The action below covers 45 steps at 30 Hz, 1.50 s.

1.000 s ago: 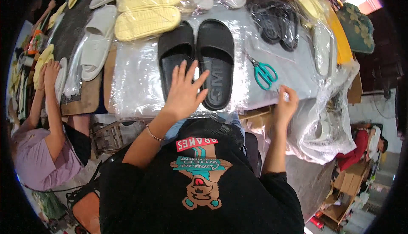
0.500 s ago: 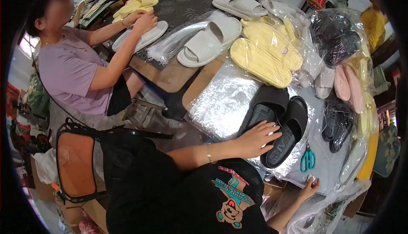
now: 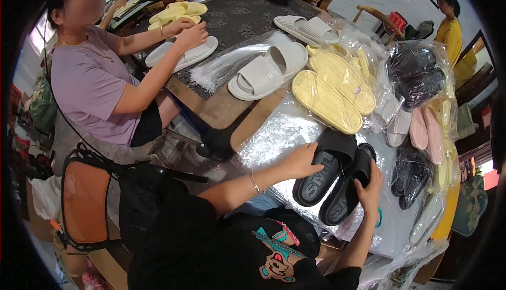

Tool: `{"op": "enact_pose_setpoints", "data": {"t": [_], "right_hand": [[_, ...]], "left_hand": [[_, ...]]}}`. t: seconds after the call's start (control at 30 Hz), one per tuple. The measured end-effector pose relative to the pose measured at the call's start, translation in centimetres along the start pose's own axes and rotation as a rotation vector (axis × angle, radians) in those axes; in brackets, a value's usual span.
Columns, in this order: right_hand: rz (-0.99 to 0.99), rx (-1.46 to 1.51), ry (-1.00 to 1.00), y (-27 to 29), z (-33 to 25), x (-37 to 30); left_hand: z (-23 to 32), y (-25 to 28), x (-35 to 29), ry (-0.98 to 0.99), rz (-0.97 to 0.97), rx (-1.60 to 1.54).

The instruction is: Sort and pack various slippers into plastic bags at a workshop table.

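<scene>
A pair of black slides lies at the near edge of the table, toes pointing away from me. My left hand (image 3: 299, 162) holds the left slide (image 3: 314, 185) at its outer side, thumb over the footbed and fingers near the strap. On the other side, my right hand (image 3: 370, 185) grips the right slide (image 3: 337, 204) around its outer edge by the strap. Both slides rest on shiny clear plastic bags (image 3: 279, 134). Scissors with teal handles (image 3: 379, 217) are mostly hidden behind my right wrist.
Bagged yellow slippers (image 3: 332, 100) and a pale grey pair of slides (image 3: 258, 79) lie beyond. Bagged black (image 3: 416, 76) and pink slippers (image 3: 426, 132) crowd the right. A co-worker (image 3: 95, 79) handles white slides (image 3: 197, 53) at left. An orange-backed chair (image 3: 86, 198) stands nearby.
My left hand has shifted from on top of the pair to the left slide's outer side. My right hand has risen from the table edge to the right slide. The view has shifted slightly.
</scene>
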State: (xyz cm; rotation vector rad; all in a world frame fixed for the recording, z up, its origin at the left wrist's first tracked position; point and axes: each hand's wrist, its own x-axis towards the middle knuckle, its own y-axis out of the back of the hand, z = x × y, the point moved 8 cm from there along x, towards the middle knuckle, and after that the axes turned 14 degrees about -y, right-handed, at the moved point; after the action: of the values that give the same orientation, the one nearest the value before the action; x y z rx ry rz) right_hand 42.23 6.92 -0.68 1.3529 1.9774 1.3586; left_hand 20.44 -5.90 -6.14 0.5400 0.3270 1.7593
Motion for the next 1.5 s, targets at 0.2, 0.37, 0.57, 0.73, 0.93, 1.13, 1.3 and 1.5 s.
{"op": "enact_pose_setpoints", "data": {"t": [0.2, 0.37, 0.57, 0.73, 0.93, 1.13, 1.3, 1.5], "right_hand": [[-0.206, 0.138, -0.052, -1.4, 0.7, 3.7], [0.033, 0.186, 0.104, 4.2, -5.1, 2.8], [0.17, 0.282, 0.096, 9.3, -7.6, 0.6], [0.232, 0.29, 0.079, 9.9, -8.2, 0.0], [0.277, 0.376, 0.002, 10.9, -7.1, -0.6], [0.25, 0.511, 0.133, 12.3, -8.3, -2.1], [0.211, 0.295, 0.143, 10.7, -9.6, -2.7], [0.213, 0.229, 0.081, 9.1, -9.2, -2.1]], "left_hand": [[-0.5, -0.7, 1.2, 0.115, -0.081, 0.113], [-4.0, -2.1, 1.4, 0.015, 0.005, -0.074], [-0.3, -4.8, 1.3, 0.129, -0.155, -0.663], [0.8, -6.5, 1.0, 0.116, -0.056, -1.061], [3.4, -6.1, 0.0, 0.048, -0.025, -1.117], [7.6, -1.4, -1.6, -0.127, 0.097, -1.015], [5.1, 0.9, -2.1, -0.081, 0.209, -0.976], [3.7, 2.8, -3.2, 0.117, 0.143, -1.481]]}}
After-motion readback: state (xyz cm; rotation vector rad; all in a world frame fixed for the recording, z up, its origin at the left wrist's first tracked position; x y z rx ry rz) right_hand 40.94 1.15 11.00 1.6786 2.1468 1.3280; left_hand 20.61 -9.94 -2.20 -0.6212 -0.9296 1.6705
